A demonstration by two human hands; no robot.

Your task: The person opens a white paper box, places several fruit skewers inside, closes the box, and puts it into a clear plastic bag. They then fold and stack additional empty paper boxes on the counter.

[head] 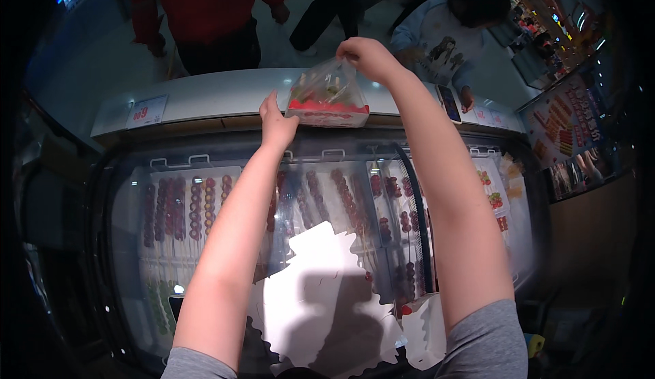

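Note:
A red and white paper food box [328, 114] in a clear plastic bag [332, 79] rests on the white counter ledge [204, 100]; stick ends and something green and red show through the film. My right hand [371, 57] pinches the gathered top of the bag from above. At the box's left end is my left hand [278, 123], fingers raised and thumb against the corner; nothing shows gripped in it. Below my arms, a glass-topped display case holds skewers of candied fruit [196, 207]. White scalloped paper sheets [317, 297] lie on the near part of the glass.
Beyond the ledge stand a person in red [204, 15] and a person in a light printed top [442, 41], whose hand is near a phone [449, 103] on the ledge. A price sign [148, 111] is at left. An opened white paper box [424, 333] lies at lower right.

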